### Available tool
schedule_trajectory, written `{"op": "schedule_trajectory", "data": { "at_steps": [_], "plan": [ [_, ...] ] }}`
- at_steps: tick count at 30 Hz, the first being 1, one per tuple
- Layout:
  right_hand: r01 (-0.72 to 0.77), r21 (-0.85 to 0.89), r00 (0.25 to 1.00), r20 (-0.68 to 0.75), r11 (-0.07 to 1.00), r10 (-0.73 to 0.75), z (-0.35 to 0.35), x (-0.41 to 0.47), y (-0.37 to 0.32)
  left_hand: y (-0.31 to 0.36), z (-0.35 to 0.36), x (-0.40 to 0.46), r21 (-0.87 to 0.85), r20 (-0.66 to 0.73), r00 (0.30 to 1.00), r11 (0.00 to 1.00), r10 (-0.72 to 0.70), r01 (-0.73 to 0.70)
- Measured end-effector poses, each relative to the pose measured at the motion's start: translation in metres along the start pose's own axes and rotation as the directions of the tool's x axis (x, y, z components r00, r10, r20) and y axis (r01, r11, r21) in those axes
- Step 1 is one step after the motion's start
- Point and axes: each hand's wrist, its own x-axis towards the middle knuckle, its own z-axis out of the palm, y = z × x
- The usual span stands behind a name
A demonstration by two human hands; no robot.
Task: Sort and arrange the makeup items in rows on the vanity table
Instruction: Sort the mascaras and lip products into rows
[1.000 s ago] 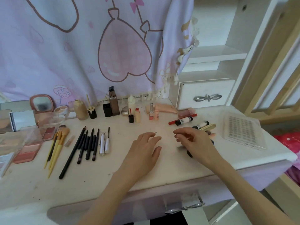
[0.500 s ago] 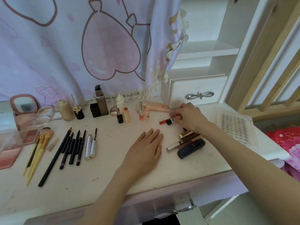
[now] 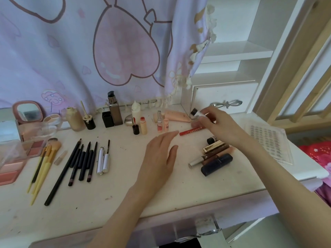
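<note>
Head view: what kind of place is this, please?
Probably a bedroom vanity corner: a white table laid with makeup brushes and pencils, a small pink mirror, and a little drawer unit.

Right hand (image 3: pixel 217 125) pinches a small black-capped tube (image 3: pixel 197 112) above the red pencil (image 3: pixel 192 131); left hand (image 3: pixel 159 156) rests flat on the worktop (image 3: pixel 125 194)

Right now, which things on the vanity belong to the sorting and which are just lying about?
Job:
right hand holding a black-capped tube
red pencil
unsorted lipstick pile
liner row
yellow brushes
left hand, flat and open

Lying about:
pink mirror
curtain
drawer
clear lash tray
</note>
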Motion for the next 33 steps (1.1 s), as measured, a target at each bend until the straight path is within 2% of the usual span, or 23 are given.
{"op": "schedule_trajectory", "data": {
  "at_steps": [3,5,7,10,15,19,21,23,25,28,30,33],
  "plan": [
    [-0.087,0.349,0.983,0.18,0.933,0.024,0.005,-0.021,-0.017,0.013,-0.012,0.009,-0.12,-0.075,0.996,0.991,0.054,-0.062],
    [-0.196,0.552,0.964,0.261,0.811,0.055,0.01,-0.033,-0.026,0.02,-0.02,0.016,-0.11,-0.08,0.987,0.983,0.138,-0.146],
    [-0.298,0.67,0.941,0.326,0.68,0.091,0.011,-0.041,-0.033,0.024,-0.027,0.018,-0.045,-0.063,0.982,0.982,0.179,-0.182],
    [-0.373,0.699,0.913,0.393,0.61,0.108,0.014,-0.049,-0.043,0.024,-0.033,0.014,0.039,-0.018,0.98,0.98,0.196,-0.196],
    [-0.443,0.672,0.889,0.414,0.594,0.195,0.033,-0.059,-0.057,0.019,-0.037,0.006,0.173,-0.092,0.976,0.969,0.195,-0.177],
    [-0.407,0.713,0.912,0.348,0.571,0.217,0.047,-0.066,-0.063,0.012,-0.035,-0.005,0.023,-0.006,0.999,0.999,0.049,-0.049],
    [-0.306,0.682,0.951,0.246,0.664,0.186,0.054,-0.069,-0.063,0.012,-0.032,-0.011,-0.126,0.033,0.993,0.985,-0.113,0.116],
    [-0.155,0.606,0.986,0.141,0.78,0.087,0.058,-0.072,-0.064,0.013,-0.03,-0.014,-0.3,0.06,0.945,0.897,-0.322,0.325],
    [-0.109,0.594,0.99,0.135,0.797,0.035,0.061,-0.072,-0.064,0.008,-0.033,-0.014,-0.356,0.077,0.909,0.84,-0.41,0.41],
    [-0.247,0.599,0.967,0.201,0.762,0.155,0.061,-0.072,-0.058,-0.001,-0.043,-0.014,-0.278,0.113,0.951,0.91,-0.288,0.309],
    [-0.362,0.641,0.932,0.26,0.677,0.252,0.061,-0.073,-0.054,-0.005,-0.048,-0.016,-0.237,0.154,0.974,0.951,-0.165,0.198],
    [-0.458,0.691,0.888,0.391,0.56,0.244,0.059,-0.076,-0.051,-0.011,-0.05,-0.022,-0.182,0.163,0.987,0.983,-0.001,0.031]
  ]
}}
